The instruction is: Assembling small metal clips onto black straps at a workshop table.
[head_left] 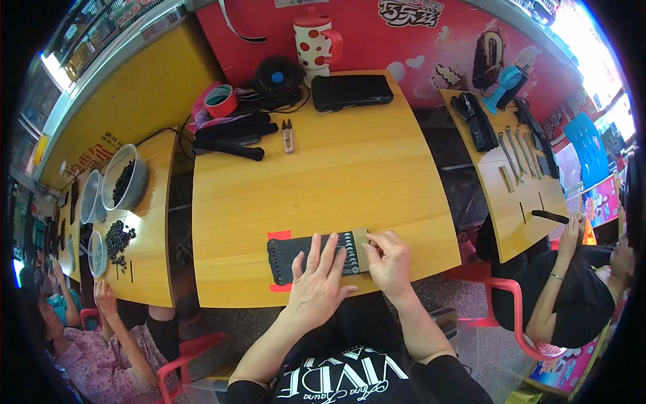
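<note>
In front of me, near the table's front edge, lies a flat row of black strips (284, 259) side by side, with rounded left ends and a line of small pale round pieces near the right end. A tan strip (362, 248) borders that right end. Red tape (279, 236) shows on the table at the row's left end. My left hand (316, 283) rests flat across the black strips, fingers spread. My right hand (389, 261) is closed, thumb and fingers pinched together at the tan strip's right edge; whatever is between them is hidden.
Farther back are pink-handled thread snips (288, 138), black cloth pieces (232, 137), a tape roll (221, 101), a black fan (277, 75), a black pouch (351, 92) and a spotted tumbler (313, 47). People sit at both side tables; bowls (138, 192) stand left, metal tools (513, 158) right.
</note>
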The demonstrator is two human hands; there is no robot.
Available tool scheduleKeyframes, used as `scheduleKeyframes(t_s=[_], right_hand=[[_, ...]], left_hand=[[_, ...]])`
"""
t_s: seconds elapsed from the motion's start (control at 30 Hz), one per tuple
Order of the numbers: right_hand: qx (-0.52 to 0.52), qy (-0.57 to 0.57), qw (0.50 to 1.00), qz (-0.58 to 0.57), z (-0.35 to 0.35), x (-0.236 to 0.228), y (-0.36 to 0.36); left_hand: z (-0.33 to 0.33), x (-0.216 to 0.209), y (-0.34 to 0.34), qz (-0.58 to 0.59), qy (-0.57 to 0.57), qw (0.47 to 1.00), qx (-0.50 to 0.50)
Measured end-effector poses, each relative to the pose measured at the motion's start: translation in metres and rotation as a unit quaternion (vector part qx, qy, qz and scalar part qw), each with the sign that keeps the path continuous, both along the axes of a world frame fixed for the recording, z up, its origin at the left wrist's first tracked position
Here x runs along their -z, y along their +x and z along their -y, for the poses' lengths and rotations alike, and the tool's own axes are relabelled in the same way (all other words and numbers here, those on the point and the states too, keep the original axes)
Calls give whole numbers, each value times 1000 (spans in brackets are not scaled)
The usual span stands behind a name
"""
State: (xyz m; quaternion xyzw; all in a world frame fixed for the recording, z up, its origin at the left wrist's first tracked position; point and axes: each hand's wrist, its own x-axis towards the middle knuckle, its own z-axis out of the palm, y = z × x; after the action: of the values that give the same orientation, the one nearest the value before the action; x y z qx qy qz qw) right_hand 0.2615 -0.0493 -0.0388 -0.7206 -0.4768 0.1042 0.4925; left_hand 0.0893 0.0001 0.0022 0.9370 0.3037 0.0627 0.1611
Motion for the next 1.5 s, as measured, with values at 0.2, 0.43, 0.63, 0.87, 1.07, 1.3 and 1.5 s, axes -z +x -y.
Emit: scheduleKeyframes(t_s=[0.2,0.43,0.63,0.87,1.07,1.3,1.5], right_hand=[[-15,7,1000,14,-1,-1,2],[-36,7,999,-35,5,4,10],[8,21,997,-67,32,-3,5],[-6,59,994,-96,45,0,11],[-24,54,989,-138,44,2,17],[-31,52,991,-118,43,3,14],[-81,30,973,-215,47,-14,7]], left_hand=[[-12,10,17,31,14,999,19],[-24,21,33,103,-40,993,44],[-26,13,36,105,-40,992,61],[-26,18,37,120,-51,990,46],[-25,11,46,127,-99,987,3],[-27,13,46,140,-115,983,-3],[-6,16,36,241,-62,967,56]])
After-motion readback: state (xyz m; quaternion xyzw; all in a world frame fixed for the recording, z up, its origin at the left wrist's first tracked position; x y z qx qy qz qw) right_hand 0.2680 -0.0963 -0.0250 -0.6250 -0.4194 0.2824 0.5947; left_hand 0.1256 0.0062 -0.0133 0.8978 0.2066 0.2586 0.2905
